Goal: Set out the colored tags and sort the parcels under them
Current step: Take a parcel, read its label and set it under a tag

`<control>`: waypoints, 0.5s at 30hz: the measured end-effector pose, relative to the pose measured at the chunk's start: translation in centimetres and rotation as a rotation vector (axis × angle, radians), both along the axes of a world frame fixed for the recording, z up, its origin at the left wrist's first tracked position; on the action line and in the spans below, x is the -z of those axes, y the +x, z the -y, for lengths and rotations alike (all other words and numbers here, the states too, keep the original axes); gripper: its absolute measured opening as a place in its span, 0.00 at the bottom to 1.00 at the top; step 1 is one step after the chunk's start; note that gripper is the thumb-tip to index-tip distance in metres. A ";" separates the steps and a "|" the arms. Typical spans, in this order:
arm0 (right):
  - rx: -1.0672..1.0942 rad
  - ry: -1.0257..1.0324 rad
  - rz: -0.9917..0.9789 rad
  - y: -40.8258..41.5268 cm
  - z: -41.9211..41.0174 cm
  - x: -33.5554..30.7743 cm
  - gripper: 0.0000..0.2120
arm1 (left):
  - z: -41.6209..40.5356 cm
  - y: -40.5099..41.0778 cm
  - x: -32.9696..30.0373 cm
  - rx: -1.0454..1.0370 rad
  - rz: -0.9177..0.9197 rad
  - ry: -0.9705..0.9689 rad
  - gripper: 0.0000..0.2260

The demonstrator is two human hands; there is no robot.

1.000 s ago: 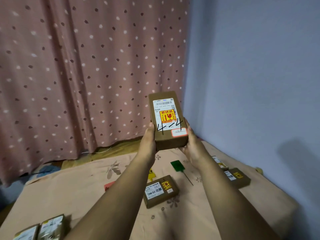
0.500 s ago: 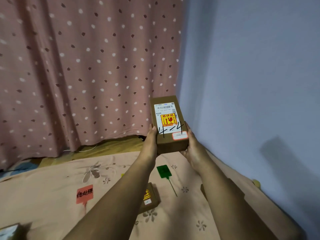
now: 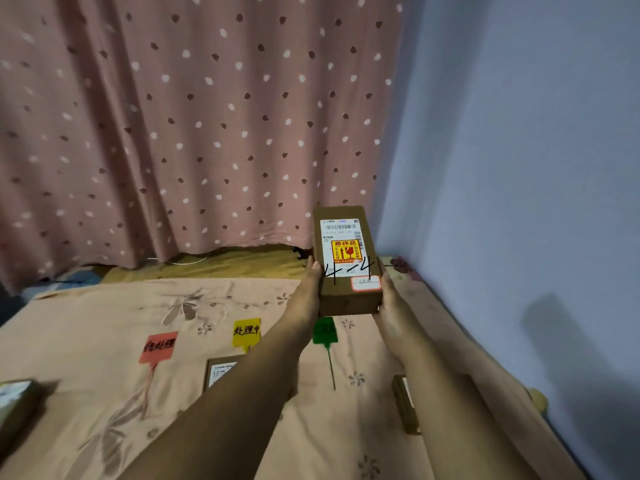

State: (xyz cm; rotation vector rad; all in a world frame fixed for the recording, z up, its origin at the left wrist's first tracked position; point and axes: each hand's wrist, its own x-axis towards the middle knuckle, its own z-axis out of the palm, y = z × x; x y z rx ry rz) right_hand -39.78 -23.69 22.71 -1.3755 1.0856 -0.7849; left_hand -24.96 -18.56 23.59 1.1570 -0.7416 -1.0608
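I hold a brown cardboard parcel upright in front of me, above the bed. It bears a white label, a yellow fragile sticker and "4-4" in black pen. My left hand presses its left side and my right hand its right side. On the floral sheet lie a red tag, a yellow tag and a green tag in a row. A parcel lies below the yellow tag, partly hidden by my left forearm. Another parcel lies beside my right forearm.
A further parcel sits at the left edge of the bed. A pink dotted curtain hangs behind, and a pale blue wall borders the bed on the right. A cable lies under the curtain's hem.
The view has swung left and down, so the red and yellow tags now show. The parcel stays in both hands, slightly lower against the bed.
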 end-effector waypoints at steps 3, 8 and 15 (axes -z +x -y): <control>0.032 0.064 -0.149 -1.1 1.3 1.7 0.31 | 1.5 -0.9 2.1 0.002 -0.051 0.032 0.18; 0.108 0.179 -0.247 -1.5 3.0 5.9 0.44 | 3.2 -1.6 6.7 -0.024 -0.077 0.092 0.20; -0.060 0.187 -0.137 -2.7 2.8 10.5 0.22 | 3.2 -1.9 13.4 0.041 0.056 0.289 0.20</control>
